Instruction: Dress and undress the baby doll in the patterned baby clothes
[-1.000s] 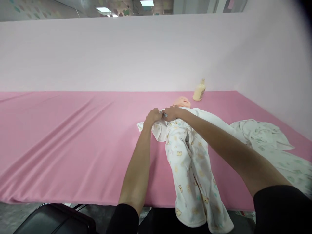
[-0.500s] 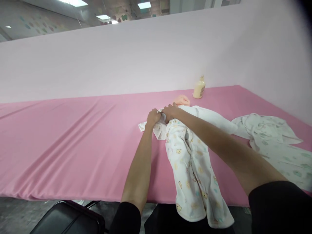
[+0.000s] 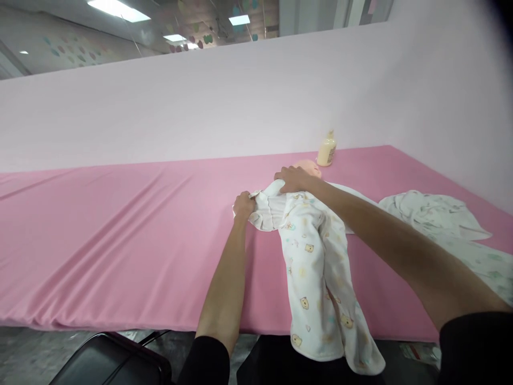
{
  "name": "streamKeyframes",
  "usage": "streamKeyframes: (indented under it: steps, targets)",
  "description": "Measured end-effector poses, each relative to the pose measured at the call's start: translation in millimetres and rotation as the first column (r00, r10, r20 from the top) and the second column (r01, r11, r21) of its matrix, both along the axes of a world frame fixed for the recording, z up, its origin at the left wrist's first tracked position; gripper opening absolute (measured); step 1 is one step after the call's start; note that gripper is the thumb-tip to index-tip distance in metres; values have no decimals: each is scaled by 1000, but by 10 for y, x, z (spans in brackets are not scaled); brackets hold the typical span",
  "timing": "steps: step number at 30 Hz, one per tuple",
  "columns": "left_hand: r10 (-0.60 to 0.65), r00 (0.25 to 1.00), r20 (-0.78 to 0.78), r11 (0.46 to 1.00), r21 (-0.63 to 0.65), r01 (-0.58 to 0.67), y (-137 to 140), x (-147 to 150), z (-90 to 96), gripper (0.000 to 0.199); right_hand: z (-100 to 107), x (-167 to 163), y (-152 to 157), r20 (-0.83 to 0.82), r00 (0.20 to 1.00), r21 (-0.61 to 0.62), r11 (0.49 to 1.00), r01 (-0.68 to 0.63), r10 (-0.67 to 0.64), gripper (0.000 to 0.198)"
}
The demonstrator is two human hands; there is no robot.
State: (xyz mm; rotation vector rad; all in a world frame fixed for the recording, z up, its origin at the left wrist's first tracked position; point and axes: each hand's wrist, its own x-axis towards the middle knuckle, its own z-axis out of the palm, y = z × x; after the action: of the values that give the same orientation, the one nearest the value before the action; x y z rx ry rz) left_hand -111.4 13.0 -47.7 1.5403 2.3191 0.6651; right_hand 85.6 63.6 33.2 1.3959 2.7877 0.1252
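Observation:
White baby clothing with a yellow bear print lies over the pink table, its two legs hanging past the front edge. My left hand is closed on the end of its sleeve at the left. Near the shoulder, my right hand curls over white cloth; its fingertips are partly hidden. A doll's head shows just behind my right hand. The white cloth of the doll's body stretches to the right, mostly covered by my right forearm.
A pale yellow pump bottle stands near the wall behind the doll. Crumpled white printed clothes lie at the right. The pink cloth covers the table and is wrinkled at the left. A black chair sits below the front edge.
My hands have moved apart: the left a little left and down, the right slightly right. The sleeve between them is now stretched out. The doll's head has shifted slightly right.

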Motion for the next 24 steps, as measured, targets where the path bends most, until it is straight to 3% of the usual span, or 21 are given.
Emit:
streamKeyframes:
  steps: [6,10,14,19,22,24]
  targets:
    - [-15,999,44,1000,-6,15,-20,2,-36,32,55,152,-1,-94,994,11,998,60,-59,49]
    - [-14,994,106,1000,4,14,-5,52,16,29,27,92,-29,-62,994,-16,996,87,-88,49]
    - [49,982,181,997,46,-58,2,93,4,26,-22,16,-30,-5,997,50,995,81,-81,53]
    - [106,960,260,987,89,-133,-12,83,-72,20,-113,-98,-38,130,990,177,981,-83,60,48]
    - [128,947,294,981,103,-164,-11,51,-114,20,-171,-187,-77,190,965,264,937,-229,182,44]
    - [139,939,313,977,111,-182,1,28,-143,19,-200,-239,-109,191,948,258,918,-300,255,43]
